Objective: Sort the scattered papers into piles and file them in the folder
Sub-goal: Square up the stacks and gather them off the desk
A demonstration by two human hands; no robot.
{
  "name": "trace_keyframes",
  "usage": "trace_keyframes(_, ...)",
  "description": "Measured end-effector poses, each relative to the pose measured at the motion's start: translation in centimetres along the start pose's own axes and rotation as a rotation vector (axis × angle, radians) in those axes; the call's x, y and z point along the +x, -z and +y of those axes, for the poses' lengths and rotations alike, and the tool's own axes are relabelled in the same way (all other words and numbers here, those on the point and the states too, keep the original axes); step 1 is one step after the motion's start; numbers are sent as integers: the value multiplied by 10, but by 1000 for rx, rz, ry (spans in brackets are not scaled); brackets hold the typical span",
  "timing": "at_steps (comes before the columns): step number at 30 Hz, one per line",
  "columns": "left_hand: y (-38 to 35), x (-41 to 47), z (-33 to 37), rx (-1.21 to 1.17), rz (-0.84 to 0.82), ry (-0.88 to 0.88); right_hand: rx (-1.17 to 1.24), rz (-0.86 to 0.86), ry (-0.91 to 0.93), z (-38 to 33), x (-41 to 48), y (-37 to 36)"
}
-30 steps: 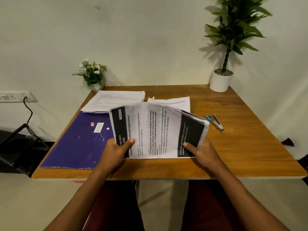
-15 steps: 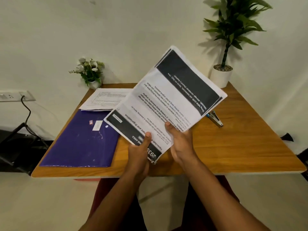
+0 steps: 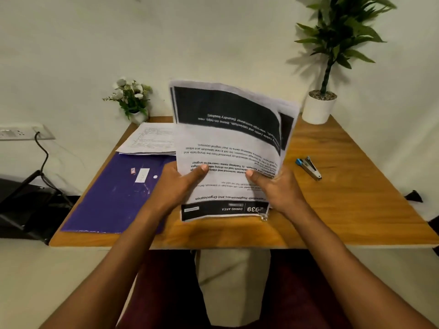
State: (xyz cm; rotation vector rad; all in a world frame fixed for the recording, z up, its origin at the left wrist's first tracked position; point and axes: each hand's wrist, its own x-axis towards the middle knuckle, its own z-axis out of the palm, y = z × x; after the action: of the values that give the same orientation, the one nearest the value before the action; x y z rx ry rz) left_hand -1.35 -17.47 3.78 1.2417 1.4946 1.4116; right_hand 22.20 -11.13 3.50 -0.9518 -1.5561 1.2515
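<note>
- Head view: a stack of white printed papers with black header bands (image 3: 228,148) is held upright over the middle of the brown wooden surface (image 3: 356,198), its text upside down to the camera.
- The left hand (image 3: 177,186) grips the stack's left edge, thumb across the front sheet; the right hand (image 3: 275,188) grips the right edge in the same way.
- Whether the stack's lower edge touches the surface cannot be told.
- A flat purple plastic folder (image 3: 114,195) lies closed on the surface, left of the stack.
- A second pile of white printed sheets (image 3: 149,141) lies behind the folder, overlapping its far edge.
- A small blue and metal stapler (image 3: 308,167) lies to the right, apart from the stack.
- A white-flowered plant in a small pot (image 3: 131,100) and a tall green plant in a white pot (image 3: 319,108) stand at the far corners.
</note>
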Motion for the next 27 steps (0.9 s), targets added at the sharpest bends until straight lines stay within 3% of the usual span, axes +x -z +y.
trace_keyframes(9,-29,-29,-24,-103,147,5,-53,62,-10,15,-12,-1)
trace_keyframes(22,-28,-26,-56,-66,141,6,-80,70,-135,44,-21,-2)
trace_keyframes(27,-33,-24,-55,-209,279,34,-89,98,-136,51,-22,-4)
